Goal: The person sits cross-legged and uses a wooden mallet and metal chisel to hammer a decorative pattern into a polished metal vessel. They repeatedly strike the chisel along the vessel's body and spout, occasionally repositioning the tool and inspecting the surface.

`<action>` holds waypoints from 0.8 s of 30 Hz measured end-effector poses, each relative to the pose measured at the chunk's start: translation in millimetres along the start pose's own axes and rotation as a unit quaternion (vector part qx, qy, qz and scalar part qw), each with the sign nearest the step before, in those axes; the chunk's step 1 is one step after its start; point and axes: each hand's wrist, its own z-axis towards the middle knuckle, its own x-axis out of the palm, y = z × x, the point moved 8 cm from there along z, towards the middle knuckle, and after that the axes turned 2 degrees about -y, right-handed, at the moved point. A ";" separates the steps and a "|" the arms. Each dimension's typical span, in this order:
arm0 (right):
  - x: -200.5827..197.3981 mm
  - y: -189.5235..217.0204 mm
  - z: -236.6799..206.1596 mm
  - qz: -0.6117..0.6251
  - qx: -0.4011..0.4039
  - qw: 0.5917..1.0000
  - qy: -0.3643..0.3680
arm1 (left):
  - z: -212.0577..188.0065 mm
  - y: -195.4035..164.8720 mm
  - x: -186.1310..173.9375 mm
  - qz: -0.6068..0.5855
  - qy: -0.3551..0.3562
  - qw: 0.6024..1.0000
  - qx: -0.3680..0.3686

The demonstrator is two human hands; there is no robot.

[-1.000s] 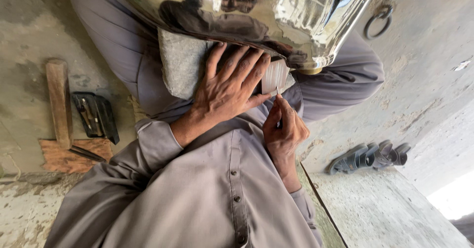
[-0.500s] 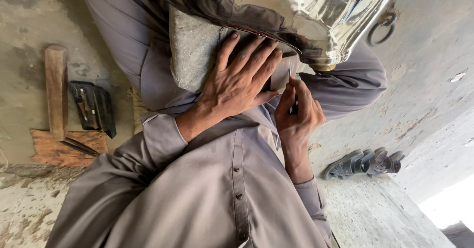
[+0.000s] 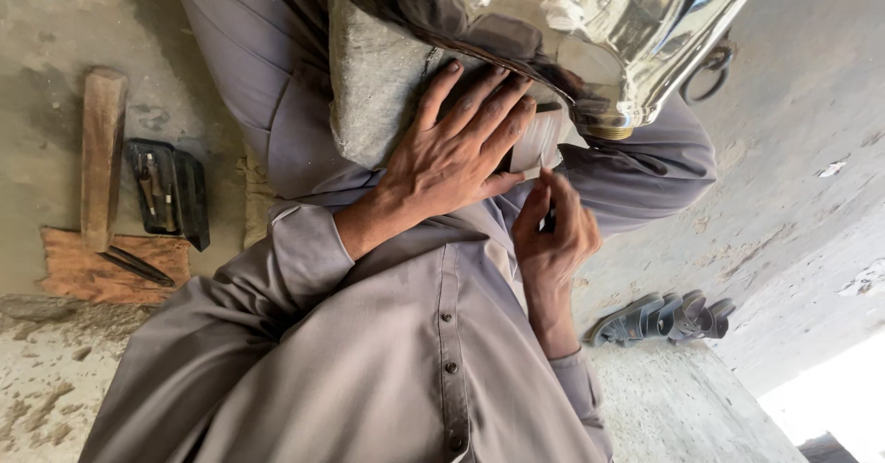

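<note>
Left hand [image 3: 456,154] lies flat, fingers spread open, on grey stone block [image 3: 369,94] in lap. Right hand [image 3: 553,232] pinches small flat metal strip [image 3: 535,140] beside block, under big shiny silver metal pot [image 3: 572,29]. Wooden mallet [image 3: 100,154] on floor, near left edge.

Concrete floor [image 3: 793,149]: sandals [image 3: 659,318], tool case [image 3: 168,191].

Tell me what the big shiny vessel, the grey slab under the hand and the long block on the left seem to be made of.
Big shiny vessel: polished metal, likely steel; mirror-like reflections. Grey slab: probably stone or concrete; rough, matte, speckled. Long block: wood; brown, grainy, worn. The left hand lies flat on the slab.
</note>
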 end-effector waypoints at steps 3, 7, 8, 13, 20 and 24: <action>-0.4 -0.7 -1.4 -0.023 -0.010 1.000 0.007 | -0.9 -1.6 -1.0 -0.004 0.002 1.000 0.000; -0.5 -6.4 -3.1 0.009 0.009 1.000 0.007 | -0.7 -1.0 -0.8 0.006 0.012 1.000 -0.001; 0.6 -7.2 -2.2 -0.001 0.003 1.000 0.008 | -0.3 -0.6 -1.1 0.002 0.010 1.000 -0.002; 1.9 -7.6 -2.2 -0.033 -0.035 0.999 0.006 | 0.3 -2.2 -1.3 0.001 0.004 1.000 0.005; -2.1 -6.6 2.5 -0.038 -0.032 0.999 -0.003 | 3.6 -6.0 0.9 0.006 -0.004 1.000 0.004; -1.2 -5.1 7.3 -0.036 -0.022 0.999 0.010 | 1.8 -5.7 1.2 0.013 0.006 1.000 0.001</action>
